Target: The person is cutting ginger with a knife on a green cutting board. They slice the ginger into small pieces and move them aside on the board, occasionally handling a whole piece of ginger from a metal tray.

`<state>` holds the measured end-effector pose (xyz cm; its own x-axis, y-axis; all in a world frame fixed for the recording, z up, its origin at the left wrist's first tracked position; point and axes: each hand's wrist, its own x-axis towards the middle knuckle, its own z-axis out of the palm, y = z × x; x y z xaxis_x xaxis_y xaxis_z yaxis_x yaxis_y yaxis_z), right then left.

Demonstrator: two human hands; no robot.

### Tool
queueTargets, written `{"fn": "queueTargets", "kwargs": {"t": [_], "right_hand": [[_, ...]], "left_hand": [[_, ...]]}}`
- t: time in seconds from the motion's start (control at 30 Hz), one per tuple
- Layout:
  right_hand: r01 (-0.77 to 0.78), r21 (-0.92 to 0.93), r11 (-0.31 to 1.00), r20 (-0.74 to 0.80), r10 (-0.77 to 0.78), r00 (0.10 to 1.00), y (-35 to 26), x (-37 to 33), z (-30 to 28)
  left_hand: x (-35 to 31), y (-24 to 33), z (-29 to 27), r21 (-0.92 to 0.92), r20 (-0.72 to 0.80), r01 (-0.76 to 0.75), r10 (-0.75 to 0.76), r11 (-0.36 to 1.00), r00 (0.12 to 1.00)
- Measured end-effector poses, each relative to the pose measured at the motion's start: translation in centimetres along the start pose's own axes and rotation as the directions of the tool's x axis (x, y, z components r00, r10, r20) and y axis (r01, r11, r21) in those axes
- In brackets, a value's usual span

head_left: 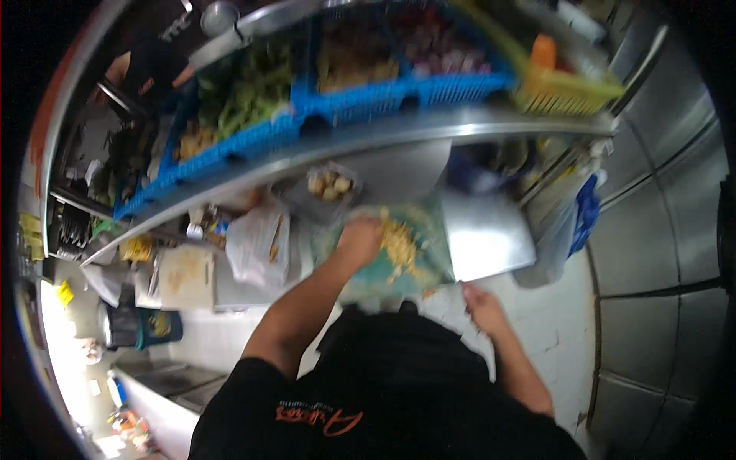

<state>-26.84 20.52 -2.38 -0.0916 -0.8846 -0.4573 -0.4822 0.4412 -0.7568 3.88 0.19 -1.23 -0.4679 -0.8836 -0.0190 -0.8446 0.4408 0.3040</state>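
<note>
A heap of pale yellow chopped pieces (400, 247) lies on a green cutting board (368, 282) in front of me. My left hand (360, 239) is over the board at the heap's left edge, fingers curled closed; whatever they hold, if anything, is hidden. To the right, off the board's near corner, my right hand (483, 308) is closed too. A small dark tip shows at its fingers, but blur hides what it is. Behind the board sits a clear container (331, 186) with pale round pieces in it.
Overhead, a metal shelf (368, 139) carries blue baskets (337, 103) of vegetables and a yellow basket (571, 96). A white plastic bag (257, 249) and a whitish board (186, 277) are at left. Bright sheet metal (487, 236) adjoins the green board. A tiled wall (636, 330) stands at right.
</note>
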Motion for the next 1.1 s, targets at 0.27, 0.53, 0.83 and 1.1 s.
{"fn": "queueTargets", "kwargs": {"t": [0.27, 0.53, 0.83, 1.1], "right_hand": [[0.065, -0.172, 0.983, -0.070, -0.078, 0.995, 1.0, 1.6, 1.3], [0.070, -0.539, 0.840, 0.055, -0.048, 0.997, -6.8, 5.7, 1.2], [0.039, -0.527, 0.849, 0.014, -0.038, 0.999, -9.5, 5.7, 4.6], [0.010, -0.255, 0.967, -0.033, -0.019, 0.999, -5.5, 2.5, 4.7]], "left_hand": [[-7.0, -0.1, -1.9, -0.555, -0.123, 0.130, -0.235, 0.822, 0.964], [-11.8, -0.5, -0.7, -0.698, -0.093, 0.198, -0.362, 0.688, 0.928], [-12.1, -2.8, 0.0, -0.851, 0.008, 0.154, -0.282, 0.503, 0.959], [-10.7, -5.6, -1.5, -0.966, 0.177, 0.212, -0.219, 0.147, 0.960]]}}
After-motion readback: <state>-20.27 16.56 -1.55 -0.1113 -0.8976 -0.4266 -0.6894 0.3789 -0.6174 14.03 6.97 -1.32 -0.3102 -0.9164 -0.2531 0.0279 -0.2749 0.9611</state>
